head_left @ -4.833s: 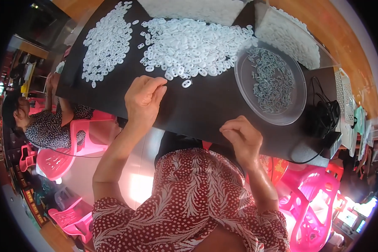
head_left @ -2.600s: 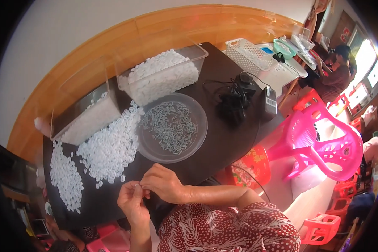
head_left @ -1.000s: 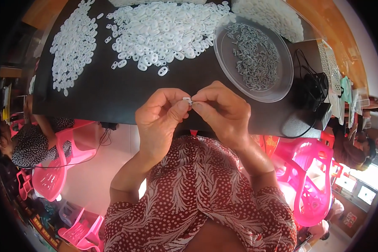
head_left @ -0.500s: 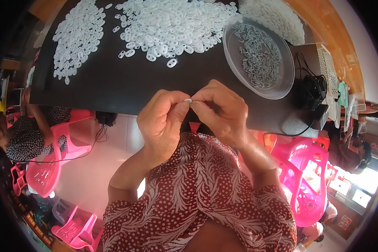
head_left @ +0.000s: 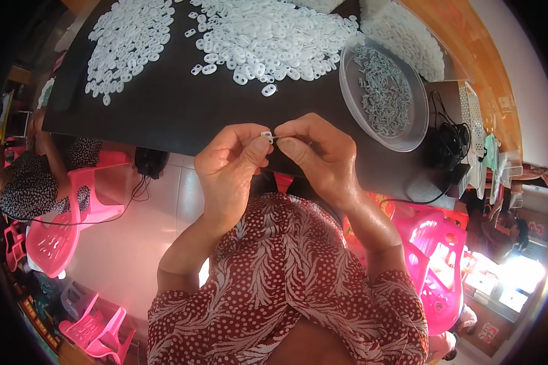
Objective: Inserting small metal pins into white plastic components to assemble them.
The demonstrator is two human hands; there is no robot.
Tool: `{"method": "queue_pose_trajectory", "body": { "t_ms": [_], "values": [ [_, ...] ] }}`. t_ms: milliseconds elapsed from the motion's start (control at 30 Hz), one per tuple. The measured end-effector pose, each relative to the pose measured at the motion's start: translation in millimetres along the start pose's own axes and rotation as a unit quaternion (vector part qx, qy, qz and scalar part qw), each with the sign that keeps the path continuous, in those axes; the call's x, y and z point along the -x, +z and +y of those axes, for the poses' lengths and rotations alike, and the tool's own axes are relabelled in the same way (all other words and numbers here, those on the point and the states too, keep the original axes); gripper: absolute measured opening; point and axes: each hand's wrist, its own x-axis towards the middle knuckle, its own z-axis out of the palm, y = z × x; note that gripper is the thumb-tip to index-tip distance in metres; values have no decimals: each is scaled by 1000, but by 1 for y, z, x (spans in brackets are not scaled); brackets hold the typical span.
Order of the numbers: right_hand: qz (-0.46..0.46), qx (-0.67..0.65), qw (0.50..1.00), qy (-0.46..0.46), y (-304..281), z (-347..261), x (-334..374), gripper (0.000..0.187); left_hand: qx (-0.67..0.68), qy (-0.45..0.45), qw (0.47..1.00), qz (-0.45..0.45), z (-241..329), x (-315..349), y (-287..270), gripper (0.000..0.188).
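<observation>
My left hand (head_left: 228,164) pinches a small white oval plastic piece (head_left: 266,134) between thumb and forefinger, just past the table's near edge. Close against it, my right hand (head_left: 324,155) is closed on a thin metal screw (head_left: 276,137), whose shaft shows between the fingertips and meets the white piece; how deep it sits is too small to tell. Beyond my hands a heap of similar white two-holed pieces (head_left: 268,42) covers the far middle of the dark table (head_left: 164,115). One loose white piece (head_left: 269,90) lies in front of that heap.
A round clear tray (head_left: 402,146) of grey screws stands at right. Left of the heap lies a second spread of white pieces (head_left: 128,45). Black cables and a dark device (head_left: 450,137) sit at the right edge. Pink chairs (head_left: 58,240) flank me; another person (head_left: 36,182) is at left.
My fingertips have drawn slightly apart; the white piece now shows tilted in my left fingers, and the screw shaft has come into sight. The whole view has shifted and turned a little.
</observation>
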Motion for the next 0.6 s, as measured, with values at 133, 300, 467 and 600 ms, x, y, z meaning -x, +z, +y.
{"method": "queue_pose_trajectory", "body": {
  "t_ms": [133,300,467,600],
  "values": [
    [-14,7,1000,-7,2,-4,-4,6,-14,13,1000,-3,2,1,-1,15],
    [-19,34,999,9,7,-8,-4,5,27,11,999,-15,-2,3,-1,17],
    [-24,34,999,-30,6,-4,-6,5,11,5,1000,-14,-1,0,-6,15],
    [0,71,993,-99,-4,-1,-20,9,6,-6,1000,16,2,-5,-12,14]
  ]
}}
